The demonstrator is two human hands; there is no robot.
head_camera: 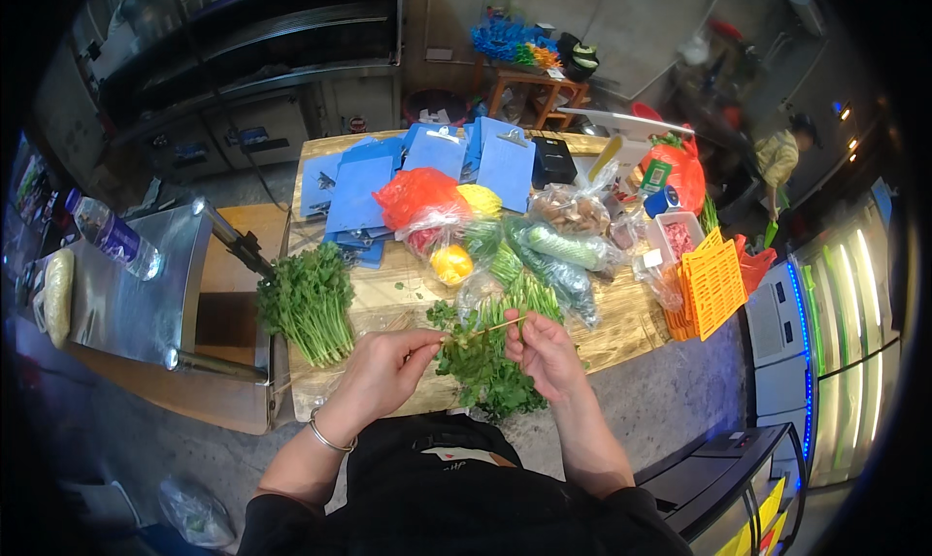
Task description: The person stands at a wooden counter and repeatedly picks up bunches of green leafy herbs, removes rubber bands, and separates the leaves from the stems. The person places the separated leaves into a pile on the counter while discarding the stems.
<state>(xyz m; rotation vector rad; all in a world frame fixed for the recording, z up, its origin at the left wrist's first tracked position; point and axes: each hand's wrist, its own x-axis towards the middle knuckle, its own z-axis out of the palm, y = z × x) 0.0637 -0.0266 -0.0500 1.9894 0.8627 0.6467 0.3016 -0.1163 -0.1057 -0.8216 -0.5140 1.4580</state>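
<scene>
Between my two hands, above the wooden table (626, 323), a thin skewer or stem slants up to the right, with green leaves around its left part. My left hand (393, 370) pinches the leafy end between thumb and forefinger. The fingers of my right hand (546, 352) close on its other end. Right below lies a loose heap of coriander (502, 385), its pale stems pointing away from me. A bunch of leafy coriander (309, 301) rests at the table's left edge. Several thin sticks (393, 323) lie near my left hand.
Blue clipboards (364, 192) are piled at the back left. Bagged vegetables (557, 247), a red plastic bag (419, 196) and a tub of meat (677, 236) sit mid-table. Orange plastic baskets (713, 283) stand at the right edge. A steel counter (138, 287) adjoins the left. Another person (779, 159) is far right.
</scene>
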